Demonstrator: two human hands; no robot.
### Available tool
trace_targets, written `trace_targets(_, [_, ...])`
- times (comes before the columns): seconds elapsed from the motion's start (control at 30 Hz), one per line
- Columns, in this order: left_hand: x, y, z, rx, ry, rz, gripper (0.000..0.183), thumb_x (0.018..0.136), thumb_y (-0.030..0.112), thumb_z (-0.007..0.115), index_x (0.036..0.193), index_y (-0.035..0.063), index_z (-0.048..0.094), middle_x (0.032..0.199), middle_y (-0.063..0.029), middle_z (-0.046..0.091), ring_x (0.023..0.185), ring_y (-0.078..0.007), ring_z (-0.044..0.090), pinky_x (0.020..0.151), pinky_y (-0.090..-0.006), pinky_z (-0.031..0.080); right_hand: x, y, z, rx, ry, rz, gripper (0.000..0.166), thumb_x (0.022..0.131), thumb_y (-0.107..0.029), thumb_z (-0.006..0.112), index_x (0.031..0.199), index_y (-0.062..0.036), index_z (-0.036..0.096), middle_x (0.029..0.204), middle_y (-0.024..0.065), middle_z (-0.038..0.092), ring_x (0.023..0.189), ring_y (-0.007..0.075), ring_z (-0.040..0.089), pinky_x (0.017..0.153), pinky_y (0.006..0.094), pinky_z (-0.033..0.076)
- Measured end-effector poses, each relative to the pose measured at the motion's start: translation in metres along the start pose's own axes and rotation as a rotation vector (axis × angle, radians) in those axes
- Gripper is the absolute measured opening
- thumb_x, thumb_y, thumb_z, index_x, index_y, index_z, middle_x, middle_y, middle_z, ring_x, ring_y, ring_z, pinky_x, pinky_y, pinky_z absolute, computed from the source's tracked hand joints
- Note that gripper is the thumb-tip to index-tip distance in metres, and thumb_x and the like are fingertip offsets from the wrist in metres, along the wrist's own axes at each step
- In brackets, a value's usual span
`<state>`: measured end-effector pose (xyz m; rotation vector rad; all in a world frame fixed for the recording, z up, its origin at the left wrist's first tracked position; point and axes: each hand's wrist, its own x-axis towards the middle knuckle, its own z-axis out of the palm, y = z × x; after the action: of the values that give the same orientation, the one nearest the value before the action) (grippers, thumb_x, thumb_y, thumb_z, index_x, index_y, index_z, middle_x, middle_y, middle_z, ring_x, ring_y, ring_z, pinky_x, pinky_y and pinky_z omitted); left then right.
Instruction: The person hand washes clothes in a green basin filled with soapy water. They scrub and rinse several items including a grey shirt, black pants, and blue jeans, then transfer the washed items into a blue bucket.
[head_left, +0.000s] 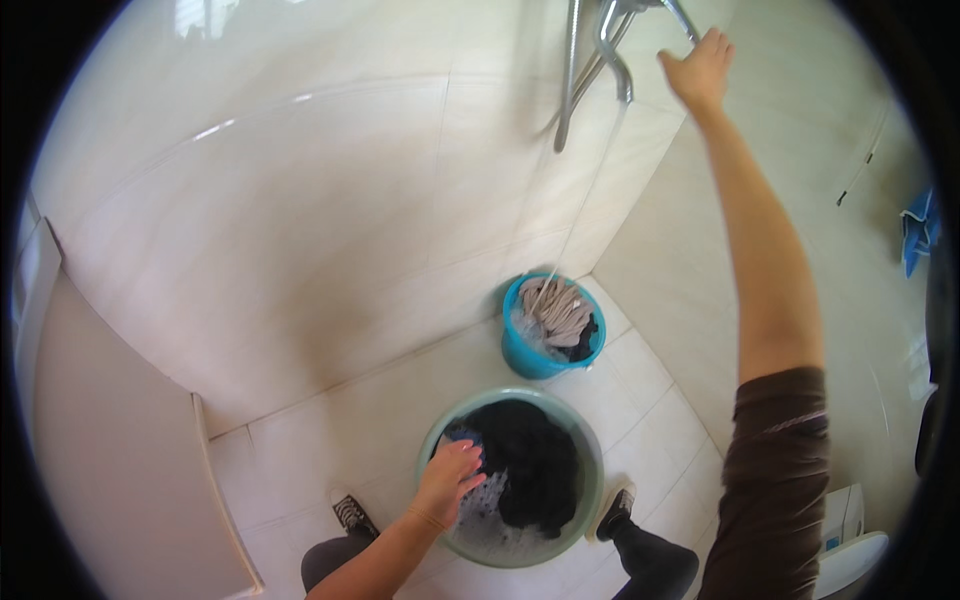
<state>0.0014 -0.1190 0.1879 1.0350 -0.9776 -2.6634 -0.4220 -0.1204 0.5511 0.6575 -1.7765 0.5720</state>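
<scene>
My right hand (701, 66) is raised to the wall mixer tap, at its lever (681, 20); whether the fingers grip it is not clear. Water runs from the curved metal spout (622, 79) into a blue bucket (534, 365), which holds beige cloth (559, 307), dark cloth and suds. My left hand (452, 480) is over the left side of a pale green basin (592, 465), fingers apart, with nothing seen in it. Dark wet cloth (536, 457) and foamy water fill the basin. A bit of blue cloth shows beside the left fingertips.
A shower hose (566, 90) hangs beside the spout. My feet in dark sneakers (352, 514) stand on either side of the basin on the tiled floor. Tiled walls meet in a corner behind the bucket. A pale panel (127, 420) stands left; a white toilet (851, 562) is lower right.
</scene>
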Motion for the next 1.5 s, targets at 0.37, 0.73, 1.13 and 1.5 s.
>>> trace_targets(0.37, [-0.003, 0.000, 0.007, -0.051, -0.071, -0.020, 0.042, 0.081, 0.017, 0.055, 0.116, 0.0000, 0.039, 0.117, -0.0152, 0.048, 0.106, -0.0251, 0.047, 0.092, -0.0410, 0.040, -0.010, 0.005, 0.018, 0.238, -0.498, 0.128, 0.088, 0.064, -0.027, 0.069, 0.130, 0.0075, 0.024, 0.133, 0.0253, 0.030, 0.126, 0.0315, 0.028, 0.103, 0.0342, 0.027])
trace_targets(0.73, [0.009, 0.009, -0.007, -0.089, 0.005, 0.073, 0.041, 0.082, 0.019, 0.053, 0.117, 0.0014, 0.041, 0.115, -0.0144, 0.050, 0.106, -0.0252, 0.048, 0.092, -0.0405, 0.039, -0.539, -0.024, -0.115, 0.669, -1.415, -0.037, 0.048, 0.068, -0.011, 0.056, 0.114, -0.0033, 0.049, 0.117, 0.0187, 0.049, 0.115, 0.0324, 0.041, 0.097, 0.0375, 0.034])
trace_targets(1.13, [-0.017, 0.021, -0.011, 0.068, 0.020, 0.101, 0.039, 0.081, 0.015, 0.049, 0.115, -0.0025, 0.040, 0.120, -0.0188, 0.046, 0.112, -0.0281, 0.045, 0.095, -0.0402, 0.037, -0.767, -0.107, -0.178, 0.144, -2.322, -0.815, 0.039, 0.074, -0.010, 0.051, 0.111, 0.0018, 0.053, 0.127, 0.0191, 0.042, 0.119, 0.0328, 0.039, 0.095, 0.0397, 0.038])
trace_targets(1.5, [-0.021, 0.018, -0.004, 0.064, -0.019, 0.103, 0.034, 0.082, 0.014, 0.049, 0.111, -0.0013, 0.045, 0.117, -0.0184, 0.049, 0.109, -0.0273, 0.047, 0.093, -0.0397, 0.038, -0.708, -0.002, -0.232, 0.209, -1.217, -0.294, 0.034, 0.068, -0.011, 0.058, 0.102, -0.0088, 0.056, 0.110, 0.0186, 0.053, 0.109, 0.0299, 0.047, 0.095, 0.0409, 0.032])
